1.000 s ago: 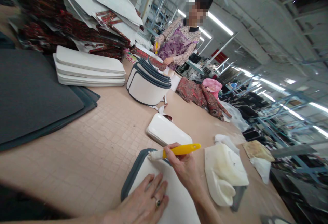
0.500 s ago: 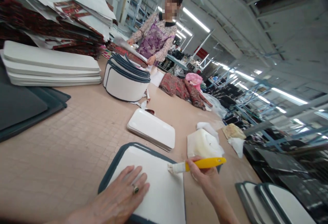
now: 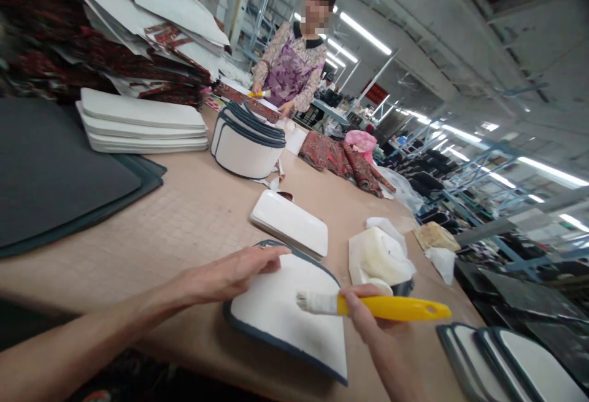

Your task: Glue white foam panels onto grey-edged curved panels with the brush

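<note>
I have the right hand (image 3: 368,328) closed around a flat paintbrush with a yellow handle (image 3: 405,309), its pale bristles (image 3: 302,301) over a white, rounded, dark-edged panel (image 3: 289,325) — contact I cannot make out. The left hand (image 3: 239,272) reaches across that panel's left edge, fingers (image 3: 269,259) outstretched. On the tan bench (image 3: 193,205) beyond, I see a short stack of glossy white boards (image 3: 289,223) — and, farther off, a co-worker in a purple-patterned apron (image 3: 289,70).
</note>
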Demonstrator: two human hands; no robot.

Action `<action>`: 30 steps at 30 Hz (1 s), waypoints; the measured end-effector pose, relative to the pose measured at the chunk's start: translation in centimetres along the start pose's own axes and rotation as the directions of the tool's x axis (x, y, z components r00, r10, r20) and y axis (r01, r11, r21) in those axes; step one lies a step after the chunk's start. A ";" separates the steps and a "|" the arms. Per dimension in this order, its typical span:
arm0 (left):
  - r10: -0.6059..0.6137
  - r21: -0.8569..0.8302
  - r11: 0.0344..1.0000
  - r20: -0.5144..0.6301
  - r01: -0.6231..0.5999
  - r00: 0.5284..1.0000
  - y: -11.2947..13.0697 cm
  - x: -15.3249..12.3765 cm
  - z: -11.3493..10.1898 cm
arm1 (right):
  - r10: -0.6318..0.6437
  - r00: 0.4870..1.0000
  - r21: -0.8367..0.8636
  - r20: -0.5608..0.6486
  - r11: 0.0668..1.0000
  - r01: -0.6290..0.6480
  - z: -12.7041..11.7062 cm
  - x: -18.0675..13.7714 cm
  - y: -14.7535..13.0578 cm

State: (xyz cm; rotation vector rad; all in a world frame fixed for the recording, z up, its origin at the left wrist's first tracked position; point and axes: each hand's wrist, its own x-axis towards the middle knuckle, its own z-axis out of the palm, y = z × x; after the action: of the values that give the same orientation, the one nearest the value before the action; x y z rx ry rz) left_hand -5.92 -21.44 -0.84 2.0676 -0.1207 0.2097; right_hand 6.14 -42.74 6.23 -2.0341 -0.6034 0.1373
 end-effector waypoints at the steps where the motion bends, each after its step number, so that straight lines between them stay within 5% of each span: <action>1: -0.012 -0.044 0.999 0.005 0.012 1.000 0.0 0.3 -0.4 | -0.024 0.997 0.022 0.074 1.000 0.022 1.4 -0.7 -1.1; 6: -0.005 -0.057 0.998 0.065 0.008 0.998 0.5 0.9 -0.9 | -0.077 0.910 0.088 0.407 0.995 0.045 6.7 -2.1 -3.8; 12: 0.024 -0.020 1.000 0.040 -0.023 0.999 0.0 0.7 -0.5 | -0.075 0.876 0.027 0.476 0.997 0.070 6.6 -2.1 -3.4; 19: -0.012 0.021 1.000 0.046 0.011 0.999 0.1 0.8 -0.2 | 0.071 0.989 -0.136 0.132 0.989 -0.053 -0.4 -3.1 -0.3; 26: -0.082 0.060 0.995 0.076 0.077 0.994 0.9 1.0 -0.3 | 0.202 0.970 -0.211 -0.134 0.951 -0.227 -7.1 -3.6 5.0; 30: -0.086 0.084 0.993 0.083 0.079 0.993 1.5 1.5 -2.2 | 0.180 0.956 -0.173 -0.231 0.959 -0.223 -9.0 -3.7 6.0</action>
State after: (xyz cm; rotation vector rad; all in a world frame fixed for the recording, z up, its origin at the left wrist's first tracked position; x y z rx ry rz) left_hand -4.92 -20.22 1.84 2.1582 -0.0806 0.0747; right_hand 8.11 -54.00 5.32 -2.2657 -0.2811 -0.0219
